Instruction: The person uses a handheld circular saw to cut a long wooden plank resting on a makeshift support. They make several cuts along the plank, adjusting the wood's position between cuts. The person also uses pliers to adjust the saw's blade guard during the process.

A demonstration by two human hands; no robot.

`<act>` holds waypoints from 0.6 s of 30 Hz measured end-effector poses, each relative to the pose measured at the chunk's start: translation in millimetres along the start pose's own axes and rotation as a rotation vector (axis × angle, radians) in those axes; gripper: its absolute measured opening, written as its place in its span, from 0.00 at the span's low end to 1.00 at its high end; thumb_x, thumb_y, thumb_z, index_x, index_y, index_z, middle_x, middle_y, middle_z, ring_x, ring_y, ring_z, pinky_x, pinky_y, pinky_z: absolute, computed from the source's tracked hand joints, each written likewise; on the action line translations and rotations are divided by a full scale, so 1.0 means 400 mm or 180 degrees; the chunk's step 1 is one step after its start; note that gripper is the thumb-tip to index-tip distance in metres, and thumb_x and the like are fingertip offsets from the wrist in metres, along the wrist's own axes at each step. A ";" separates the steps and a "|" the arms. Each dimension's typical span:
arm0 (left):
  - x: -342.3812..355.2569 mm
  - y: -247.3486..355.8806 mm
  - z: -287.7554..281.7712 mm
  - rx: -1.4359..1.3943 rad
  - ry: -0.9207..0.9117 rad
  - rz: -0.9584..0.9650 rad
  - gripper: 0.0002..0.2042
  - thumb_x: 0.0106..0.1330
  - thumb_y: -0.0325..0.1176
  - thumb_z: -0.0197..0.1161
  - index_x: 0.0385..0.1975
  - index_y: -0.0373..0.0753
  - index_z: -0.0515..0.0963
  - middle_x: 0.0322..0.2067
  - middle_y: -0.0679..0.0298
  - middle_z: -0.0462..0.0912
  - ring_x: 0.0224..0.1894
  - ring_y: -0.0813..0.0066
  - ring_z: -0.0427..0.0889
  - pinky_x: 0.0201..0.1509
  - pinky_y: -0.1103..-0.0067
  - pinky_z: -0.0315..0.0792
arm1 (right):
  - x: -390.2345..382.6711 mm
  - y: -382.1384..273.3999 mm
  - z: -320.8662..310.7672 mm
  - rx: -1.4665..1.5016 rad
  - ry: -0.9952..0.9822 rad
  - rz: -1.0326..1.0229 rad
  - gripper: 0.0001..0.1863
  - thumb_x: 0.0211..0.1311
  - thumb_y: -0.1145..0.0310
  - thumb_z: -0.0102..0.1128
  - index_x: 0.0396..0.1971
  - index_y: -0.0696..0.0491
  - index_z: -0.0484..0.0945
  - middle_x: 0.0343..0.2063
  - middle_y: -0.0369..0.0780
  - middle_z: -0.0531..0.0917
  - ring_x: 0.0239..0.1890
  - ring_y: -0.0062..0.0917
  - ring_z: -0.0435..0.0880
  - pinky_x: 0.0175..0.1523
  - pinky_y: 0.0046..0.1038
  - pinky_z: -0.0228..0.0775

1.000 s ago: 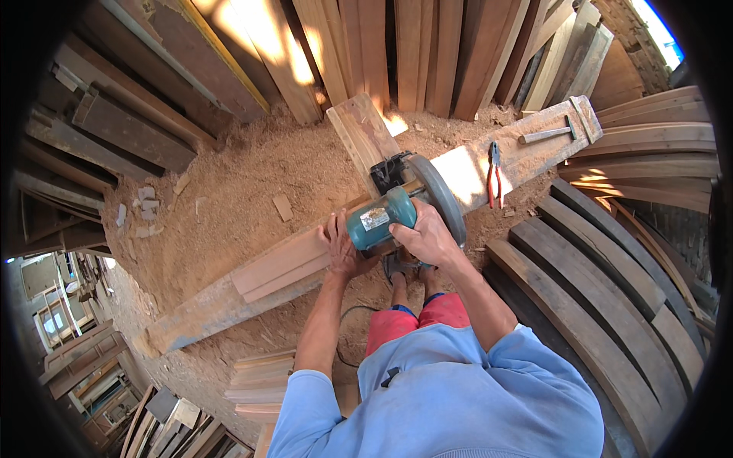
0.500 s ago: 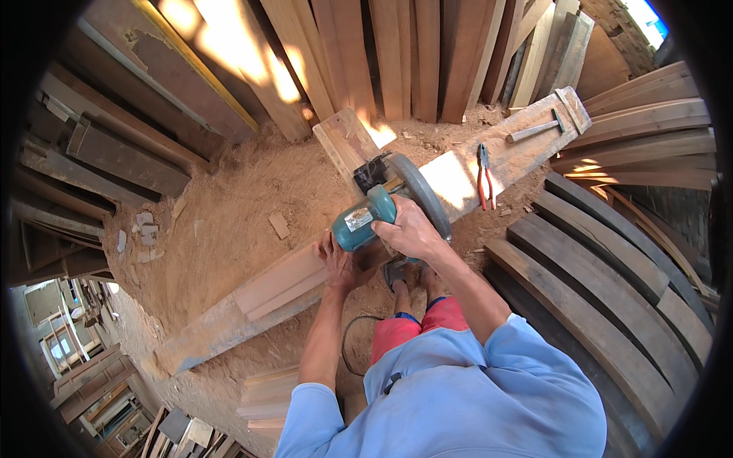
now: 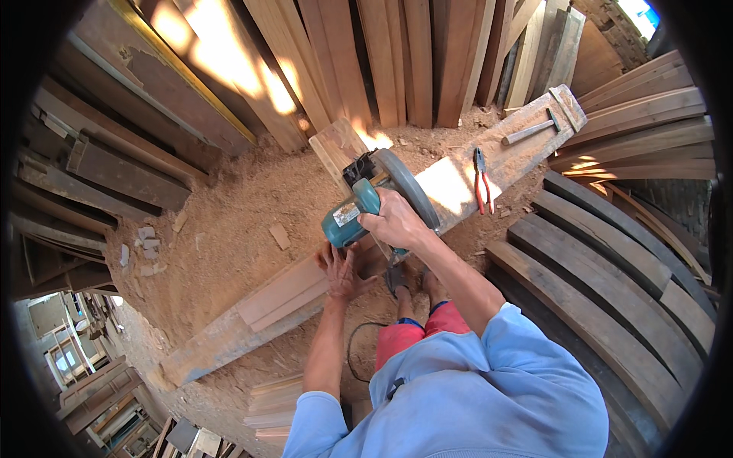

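A teal circular saw (image 3: pixel 340 226) with a grey blade guard sits across a long plank in the middle. My right hand (image 3: pixel 398 221) is wrapped round its handle. Beside the saw's motor, on the near left, my left hand (image 3: pixel 341 275) lies with fingers spread on a reddish-brown board (image 3: pixel 279 292). That board rests on the longer, dusty plank (image 3: pixel 206 355). Beyond the saw a short piece of wood (image 3: pixel 334 149) sticks out. The saw's blade and the cutting spot are hidden by the guard and body.
Red-handled pliers (image 3: pixel 482 183) and a hammer (image 3: pixel 531 133) lie on the plank's far right end. Upright boards (image 3: pixel 385 61) line the back. Curved dark timbers (image 3: pixel 588 290) are stacked at right. Sawdust (image 3: pixel 221 221) covers the floor; a cord (image 3: pixel 351 347) loops near my legs.
The saw and my right hand have shifted slightly left. My left hand's fingers are spread wider, and the hand stays beside the motor.
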State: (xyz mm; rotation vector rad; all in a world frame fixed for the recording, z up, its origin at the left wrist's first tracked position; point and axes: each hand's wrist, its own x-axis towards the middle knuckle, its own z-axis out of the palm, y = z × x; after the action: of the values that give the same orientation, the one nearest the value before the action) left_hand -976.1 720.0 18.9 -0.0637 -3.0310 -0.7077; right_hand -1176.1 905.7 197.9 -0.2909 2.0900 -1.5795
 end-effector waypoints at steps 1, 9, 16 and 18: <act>0.003 0.003 -0.002 -0.0125 0.0288 0.0211 0.56 0.29 0.59 0.83 0.68 0.55 0.69 0.74 0.43 0.55 0.79 0.36 0.46 0.76 0.35 0.33 | 0.011 -0.003 0.002 -0.0054 -0.0007 -0.0018 0.15 0.58 0.66 0.65 0.36 0.63 0.76 0.25 0.43 0.78 0.31 0.31 0.79 0.41 0.37 0.73; 0.042 0.057 -0.064 0.0321 -0.0814 -0.0628 0.57 0.30 0.60 0.81 0.71 0.58 0.67 0.76 0.44 0.54 0.79 0.36 0.47 0.75 0.33 0.32 | 0.063 -0.053 -0.029 -0.0172 0.0130 0.0197 0.18 0.61 0.65 0.68 0.43 0.63 0.79 0.29 0.43 0.80 0.33 0.29 0.80 0.43 0.37 0.75; 0.047 0.069 -0.086 0.0370 -0.0701 -0.0370 0.55 0.34 0.55 0.85 0.70 0.54 0.66 0.74 0.40 0.55 0.78 0.35 0.48 0.77 0.37 0.35 | -0.205 -0.085 -0.210 0.0176 0.0484 0.0339 0.24 0.61 0.65 0.68 0.53 0.63 0.79 0.43 0.51 0.87 0.49 0.39 0.86 0.58 0.37 0.76; 0.052 0.077 -0.092 0.0388 -0.0869 -0.0519 0.55 0.34 0.55 0.85 0.69 0.55 0.65 0.75 0.40 0.54 0.78 0.36 0.46 0.76 0.35 0.34 | -0.305 -0.083 -0.256 0.0283 0.0786 0.0525 0.21 0.61 0.68 0.67 0.53 0.62 0.80 0.38 0.45 0.86 0.40 0.30 0.85 0.48 0.33 0.76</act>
State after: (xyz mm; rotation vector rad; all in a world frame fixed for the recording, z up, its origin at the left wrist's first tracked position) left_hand -994.9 732.1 66.1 0.0993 -3.3650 -0.5628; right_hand -1128.5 1037.0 281.7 0.1114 2.1529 -1.6722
